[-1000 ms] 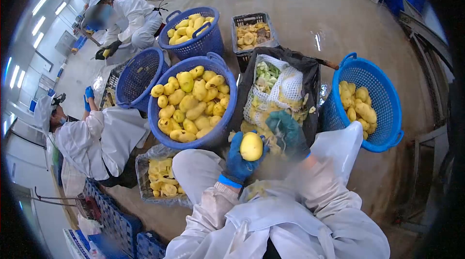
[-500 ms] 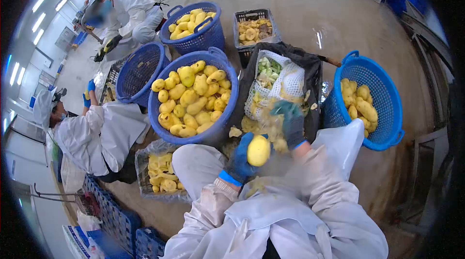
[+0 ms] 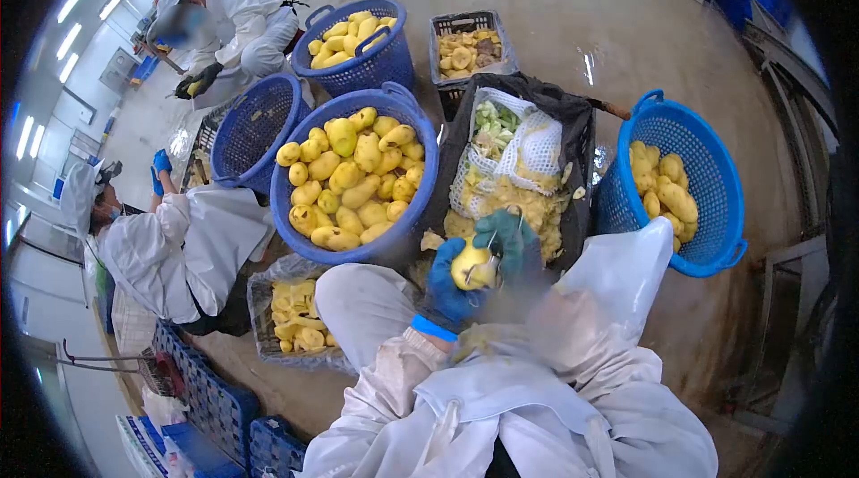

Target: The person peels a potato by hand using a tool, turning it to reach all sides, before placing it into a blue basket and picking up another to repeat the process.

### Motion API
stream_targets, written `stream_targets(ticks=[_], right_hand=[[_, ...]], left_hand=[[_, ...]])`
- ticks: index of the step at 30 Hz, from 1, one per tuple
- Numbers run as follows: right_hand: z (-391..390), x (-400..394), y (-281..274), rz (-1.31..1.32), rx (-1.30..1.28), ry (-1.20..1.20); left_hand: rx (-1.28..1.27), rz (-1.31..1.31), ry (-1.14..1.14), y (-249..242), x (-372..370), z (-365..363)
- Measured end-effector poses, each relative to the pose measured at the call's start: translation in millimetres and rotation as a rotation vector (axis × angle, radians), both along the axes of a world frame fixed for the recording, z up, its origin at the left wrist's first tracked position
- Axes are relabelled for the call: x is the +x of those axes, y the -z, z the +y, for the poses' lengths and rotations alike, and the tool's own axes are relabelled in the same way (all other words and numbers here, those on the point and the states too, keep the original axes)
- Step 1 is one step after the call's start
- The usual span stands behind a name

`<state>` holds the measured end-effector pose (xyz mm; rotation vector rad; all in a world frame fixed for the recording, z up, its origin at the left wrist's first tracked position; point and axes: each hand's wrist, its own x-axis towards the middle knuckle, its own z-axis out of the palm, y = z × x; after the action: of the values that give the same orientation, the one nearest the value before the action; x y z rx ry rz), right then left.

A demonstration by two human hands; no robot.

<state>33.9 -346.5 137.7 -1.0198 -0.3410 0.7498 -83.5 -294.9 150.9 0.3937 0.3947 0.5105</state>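
Note:
My left hand, in a blue glove, is wrapped round a yellow mango above my lap. My right hand, in a green glove, grips a metal peeler, its head against the fruit's right side. Much of the peeler is hidden by the fingers. Just beyond my hands, a crate lined with black plastic holds peelings and white foam netting. To the left stands a blue basket heaped with spotted mangoes. Smoother, pale yellow mangoes lie in the bright blue basket on the right.
A lined crate of yellow pieces stands beside my left knee. Behind are another full basket, a basket with dark insides and a crate of cut fruit. Two co-workers sit at the left. The floor looks wet.
My right hand has moved left from over the peelings crate to the mango, bringing the peeler against it. My left hand has tilted the mango slightly. The nearer co-worker's hands have shifted.

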Motion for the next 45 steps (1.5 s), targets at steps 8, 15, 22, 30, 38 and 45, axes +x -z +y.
stream_targets(ticks=[8, 15, 22, 30, 38, 45], right_hand=[[10, 17, 12, -0.022, -0.025, 0.023], [9, 21, -1, 0.064, 0.006, -0.174], [11, 59, 10, -0.303, 0.061, 0.069], [7, -1, 3, -0.015, -0.015, -0.107], [15, 41, 68, 0.057, 0.077, 0.116], [4, 27, 0, -0.04, -0.048, 0.218]], left_hand=[[1.117, 0.407, -0.1, -5, -7, -7], [1.539, 0.507, -0.139, -2, -11, 3], [0.189, 0.043, 0.033, -3, -8, -2], [0.097, 0.008, 0.022, 17, -2, -2], [-0.401, -0.054, 0.087, 21, -4, -5], [-0.117, 0.063, -0.037, -5, 2, -9]])
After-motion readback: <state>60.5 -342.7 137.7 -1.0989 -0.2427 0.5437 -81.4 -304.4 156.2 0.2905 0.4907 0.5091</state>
